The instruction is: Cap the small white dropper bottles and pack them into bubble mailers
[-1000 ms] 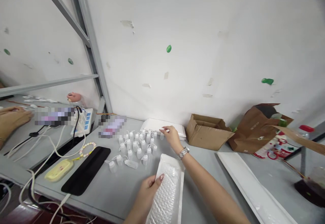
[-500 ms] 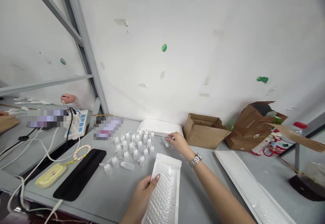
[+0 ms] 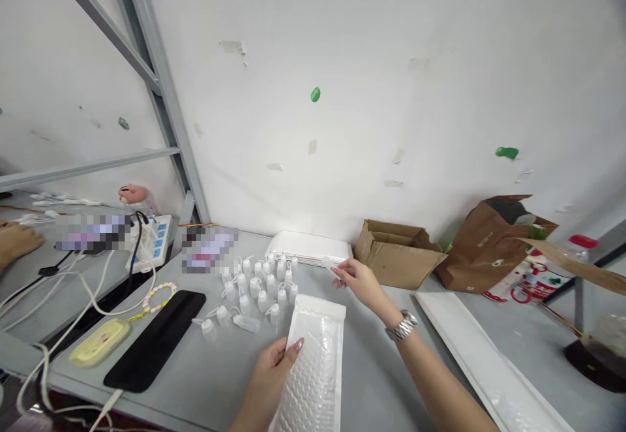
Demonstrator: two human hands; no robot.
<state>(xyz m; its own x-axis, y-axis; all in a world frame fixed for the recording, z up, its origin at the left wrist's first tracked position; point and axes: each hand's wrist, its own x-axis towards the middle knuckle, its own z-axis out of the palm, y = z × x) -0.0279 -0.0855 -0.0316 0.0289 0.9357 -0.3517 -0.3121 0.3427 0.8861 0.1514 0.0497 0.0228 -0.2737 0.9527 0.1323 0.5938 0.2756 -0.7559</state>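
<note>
My left hand [image 3: 274,372] is closed on a white bubble mailer [image 3: 315,360], its thumb lying over the near left edge. The mailer's flap end points away from me. Farther out, my right hand [image 3: 357,283], with a metal watch on the wrist, pinches a small squeeze bottle [image 3: 328,263]. That bottle is translucent and mostly covered by the fingers. Left of the mailer stands a group of several small translucent squeeze bottles [image 3: 263,300] with thin tethered caps. One bottle [image 3: 247,323] lies on its side at the front of the group.
Behind the bottles lies a stack of white mailers [image 3: 308,244]. A cardboard box [image 3: 401,259] and a brown paper bag [image 3: 482,249] stand along the wall. A long white mailer [image 3: 482,354] lies right; a black phone [image 3: 156,340] and cables lie left. Another person's hand [image 3: 18,241] shows far left.
My right hand has lifted the squeeze bottle off the table and drawn it slightly right. My left hand and the mailer have shifted a little left in view.
</note>
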